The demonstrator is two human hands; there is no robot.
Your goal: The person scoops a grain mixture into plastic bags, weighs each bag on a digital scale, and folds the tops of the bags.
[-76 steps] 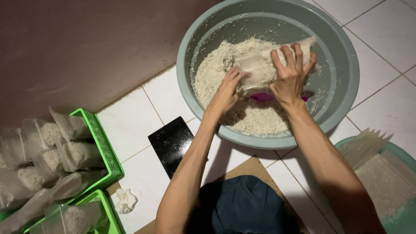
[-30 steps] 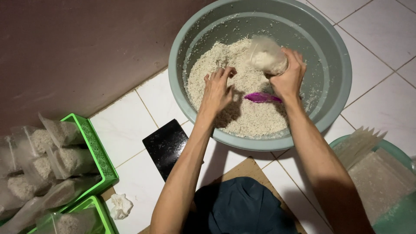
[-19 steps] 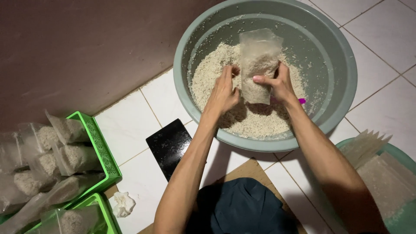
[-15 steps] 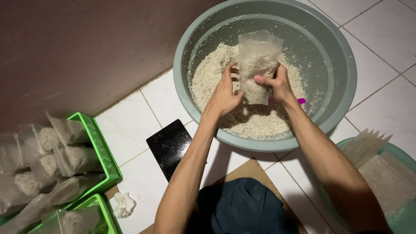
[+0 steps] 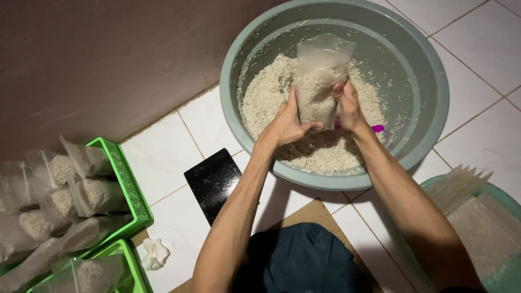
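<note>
Hands, left (image 5: pixel 283 123) and right (image 5: pixel 349 104), still hold the clear plastic bag of white grain (image 5: pixel 320 81) upright over the big grey round basin (image 5: pixel 429 135), gripping lower now.

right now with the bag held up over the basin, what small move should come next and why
Probably a gentle shake or tap to settle the grain. Both the left hand and right hand grip the clear plastic bag upright above the grey basin, and the pale grain inside looks loosely piled and uneven, with the bag's top part empty and open.

pink scoop (image 5: pixel 376 128) mostly hidden | filled bags (image 5: pixel 49 206) cut off left
</note>
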